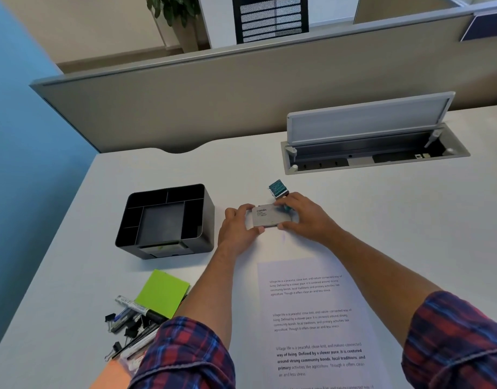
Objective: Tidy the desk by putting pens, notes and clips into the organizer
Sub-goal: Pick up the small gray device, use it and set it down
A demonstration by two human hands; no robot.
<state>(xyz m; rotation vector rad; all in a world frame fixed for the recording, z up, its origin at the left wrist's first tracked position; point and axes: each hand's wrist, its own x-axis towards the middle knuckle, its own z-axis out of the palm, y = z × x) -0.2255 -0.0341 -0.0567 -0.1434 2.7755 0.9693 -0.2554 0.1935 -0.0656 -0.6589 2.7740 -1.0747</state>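
A flat grey tin (269, 217) marked "camlin" lies on the white desk (382, 220) between my two hands. My left hand (236, 228) grips its left end and my right hand (303, 217) grips its right end, thumb at the near edge. A small teal stamp (277, 188) stands just behind my right fingers. The black organizer (164, 220) stands left of my hands, its compartments showing nothing but a paper in the front slot. A green sticky-note pad (163, 293), a silver marker (138, 307), pens and several black binder clips (121, 329) lie at the near left.
A printed sheet (314, 318) lies on the desk under my right forearm. An open cable tray with a raised lid (370, 141) sits at the back right. A beige partition (213, 102) bounds the desk's far edge. An orange note shows at the bottom edge (110, 374).
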